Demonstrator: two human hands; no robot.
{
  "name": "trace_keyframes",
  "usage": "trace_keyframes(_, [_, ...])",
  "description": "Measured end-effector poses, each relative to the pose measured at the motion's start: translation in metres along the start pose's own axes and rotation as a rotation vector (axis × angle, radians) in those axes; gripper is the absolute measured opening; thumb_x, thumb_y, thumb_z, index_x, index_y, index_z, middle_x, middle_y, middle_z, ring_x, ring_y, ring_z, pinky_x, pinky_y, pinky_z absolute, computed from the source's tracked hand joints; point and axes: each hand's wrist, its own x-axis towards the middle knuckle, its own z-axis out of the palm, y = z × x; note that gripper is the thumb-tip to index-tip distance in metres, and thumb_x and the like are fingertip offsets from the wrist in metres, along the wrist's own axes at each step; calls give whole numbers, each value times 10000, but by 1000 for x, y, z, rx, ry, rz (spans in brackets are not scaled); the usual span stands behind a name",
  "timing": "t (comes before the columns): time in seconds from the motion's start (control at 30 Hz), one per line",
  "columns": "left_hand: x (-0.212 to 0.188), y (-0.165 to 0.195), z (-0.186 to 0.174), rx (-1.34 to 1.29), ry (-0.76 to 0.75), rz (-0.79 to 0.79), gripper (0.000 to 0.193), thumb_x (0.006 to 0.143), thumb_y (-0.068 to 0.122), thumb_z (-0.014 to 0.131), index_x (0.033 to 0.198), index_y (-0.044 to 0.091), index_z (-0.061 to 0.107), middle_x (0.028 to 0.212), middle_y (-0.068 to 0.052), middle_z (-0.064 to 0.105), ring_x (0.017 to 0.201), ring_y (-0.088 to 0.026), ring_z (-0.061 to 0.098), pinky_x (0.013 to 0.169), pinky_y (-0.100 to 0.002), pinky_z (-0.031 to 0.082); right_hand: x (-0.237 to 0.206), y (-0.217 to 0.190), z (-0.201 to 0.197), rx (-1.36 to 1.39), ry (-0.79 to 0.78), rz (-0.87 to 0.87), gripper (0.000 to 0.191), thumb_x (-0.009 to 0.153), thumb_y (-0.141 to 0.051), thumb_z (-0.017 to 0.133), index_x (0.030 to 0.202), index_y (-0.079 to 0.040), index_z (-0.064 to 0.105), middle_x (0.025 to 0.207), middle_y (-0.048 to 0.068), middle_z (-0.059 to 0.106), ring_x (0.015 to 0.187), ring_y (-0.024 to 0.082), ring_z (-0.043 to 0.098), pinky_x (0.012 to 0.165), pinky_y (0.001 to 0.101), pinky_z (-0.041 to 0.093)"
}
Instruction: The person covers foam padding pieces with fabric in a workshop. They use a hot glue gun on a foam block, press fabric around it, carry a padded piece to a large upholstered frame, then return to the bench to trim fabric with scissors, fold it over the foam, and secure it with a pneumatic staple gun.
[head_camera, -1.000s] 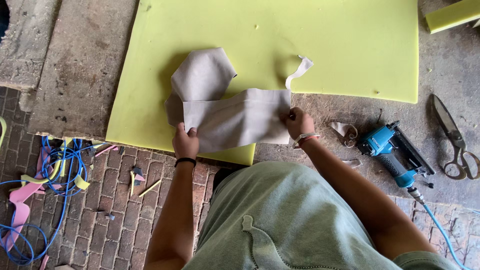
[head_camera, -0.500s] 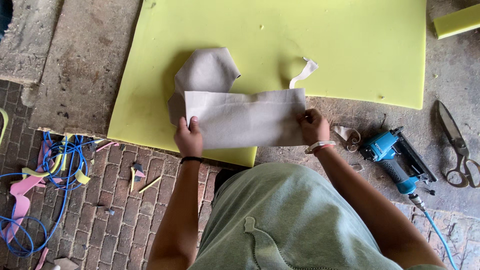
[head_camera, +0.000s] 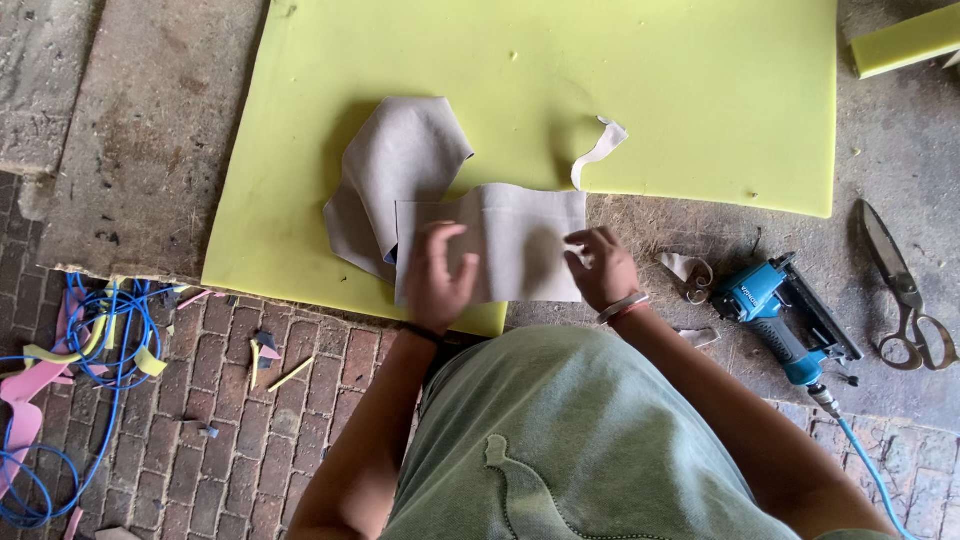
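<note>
A grey fabric piece (head_camera: 500, 235) lies folded flat on the near edge of a yellow-green foam sheet (head_camera: 620, 90). Its upper part bunches toward the left, and a narrow strip curls off its right end. My left hand (head_camera: 438, 275) rests flat on the fabric's left part with fingers spread, slightly blurred. My right hand (head_camera: 603, 265) is at the fabric's right edge, fingers bent and touching it. Neither hand grips anything.
A blue pneumatic stapler (head_camera: 780, 315) with a hose lies on the concrete to the right. Large metal shears (head_camera: 905, 290) lie beyond it. Fabric scraps (head_camera: 688, 272) sit near my right hand. A tangle of blue hose (head_camera: 95, 340) and foam offcuts lies on brick at the left.
The fabric, held stretched between both hands before, now lies flat on the foam. Both hands have let go and rest on it, the left hand sliding inward.
</note>
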Motion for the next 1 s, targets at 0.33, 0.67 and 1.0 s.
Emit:
trace_keyframes(0.33, [-8, -19, 69, -194, -189, -308, 847, 1060, 621, 368, 1653, 52, 164, 1699, -209, 178, 1582, -398, 153, 1280, -516, 146, 20, -1, 17, 257, -203, 297, 479, 891, -330, 784, 1241, -25, 667, 1192, 106, 720, 1067, 230, 713, 946, 394, 572])
trace_keyframes(0.67, [48, 31, 0, -1604, -126, -767, 780, 1004, 645, 378, 1519, 67, 466, 1476, -119, 576, 1342, -287, 555, 1130, -468, 421, 38, -61, -41, 1510, -489, 323, 516, 896, -239, 712, 1301, 41, 559, 1210, 196, 662, 1103, 284, 716, 997, 438, 589])
trace_keyframes(1.0, [74, 52, 15, -1885, -322, -827, 596, 1071, 469, 409, 1445, 16, 510, 1394, -156, 618, 1274, -295, 598, 1116, -441, 473, 110, -165, -96, 1058, -373, 467, 479, 912, -497, 740, 890, -25, 656, 745, 49, 597, 543, 145, 573, 469, 296, 512])
